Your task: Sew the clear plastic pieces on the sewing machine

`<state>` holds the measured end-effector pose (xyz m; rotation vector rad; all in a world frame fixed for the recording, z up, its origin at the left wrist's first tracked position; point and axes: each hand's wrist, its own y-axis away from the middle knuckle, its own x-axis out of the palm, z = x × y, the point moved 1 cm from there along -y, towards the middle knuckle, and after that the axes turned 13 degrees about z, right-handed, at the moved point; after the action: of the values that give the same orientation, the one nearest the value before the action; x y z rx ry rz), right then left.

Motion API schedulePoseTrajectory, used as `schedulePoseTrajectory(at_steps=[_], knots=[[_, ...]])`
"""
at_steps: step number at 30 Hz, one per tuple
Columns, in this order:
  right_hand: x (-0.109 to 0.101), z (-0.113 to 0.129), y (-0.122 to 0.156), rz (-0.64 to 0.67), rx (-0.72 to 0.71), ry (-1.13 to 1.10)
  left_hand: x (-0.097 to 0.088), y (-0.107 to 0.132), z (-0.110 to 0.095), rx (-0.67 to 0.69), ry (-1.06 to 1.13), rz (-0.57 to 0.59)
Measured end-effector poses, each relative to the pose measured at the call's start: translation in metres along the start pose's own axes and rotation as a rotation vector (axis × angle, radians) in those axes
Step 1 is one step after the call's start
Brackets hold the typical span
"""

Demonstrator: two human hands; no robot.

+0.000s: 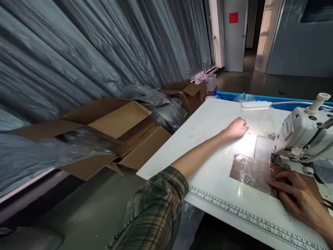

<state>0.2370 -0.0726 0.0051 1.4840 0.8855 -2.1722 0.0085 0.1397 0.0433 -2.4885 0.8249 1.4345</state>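
Note:
My left hand point(236, 127) reaches across the white table point(208, 152), fingers curled down onto the tabletop near a small clear scrap; whether it holds anything is hidden. My right hand point(296, 194) lies flat, fingers spread, pressing a brown piece wrapped in clear plastic point(251, 171) beside the needle area of the white sewing machine point(301, 135). A printed ruler point(244, 217) runs along the table's near edge.
A white gooseneck lamp point(256, 105) shines on the table. Open cardboard boxes point(114, 128) and plastic bags lie on the floor to the left, against grey plastic sheeting point(78, 52). A blue bin edge point(260, 98) sits behind the table. A doorway point(249, 34) is at the back.

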Motion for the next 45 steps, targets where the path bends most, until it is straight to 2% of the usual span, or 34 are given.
schedulePoseTrajectory(at_steps=[4, 11, 17, 21, 22, 24, 26, 29, 31, 33, 38, 45], knots=[[0.002, -0.001, 0.0, 0.008, 0.007, 0.0, 0.002, -0.011, 0.0, 0.004, 0.168, -0.005], [0.007, -0.003, 0.003, 0.007, 0.02, -0.012, 0.01, -0.021, -0.003, -0.009, 0.566, 0.098], [0.007, -0.003, 0.004, 0.01, 0.027, -0.018, 0.013, -0.022, -0.003, -0.038, 0.628, 0.105], [0.004, -0.002, 0.003, 0.034, 0.033, -0.034, 0.007, -0.01, -0.004, -0.02, 0.514, 0.004], [0.003, -0.002, 0.003, 0.044, 0.041, -0.038, 0.007, -0.005, -0.006, 0.028, 0.43, -0.037], [0.002, -0.001, 0.002, 0.065, 0.06, -0.046, 0.01, 0.01, -0.011, 0.219, 0.144, -0.1], [0.001, 0.0, 0.002, 0.081, 0.07, -0.058, 0.021, 0.027, -0.02, 0.429, -0.094, -0.043], [0.001, 0.001, 0.001, 0.094, 0.088, -0.078, 0.046, 0.055, -0.033, 0.649, -0.275, 0.133], [0.001, 0.002, 0.001, 0.1, 0.101, -0.085, 0.061, 0.07, -0.038, 0.761, -0.327, 0.164], [0.001, 0.002, 0.001, 0.1, 0.108, -0.082, 0.072, 0.08, -0.04, 0.836, -0.368, 0.141], [0.003, 0.002, 0.002, 0.082, 0.095, -0.057, 0.083, 0.086, -0.039, 0.825, -0.555, 0.074], [0.005, 0.0, 0.002, 0.064, 0.146, -0.034, 0.076, 0.071, -0.045, 0.73, -0.573, 0.145]])
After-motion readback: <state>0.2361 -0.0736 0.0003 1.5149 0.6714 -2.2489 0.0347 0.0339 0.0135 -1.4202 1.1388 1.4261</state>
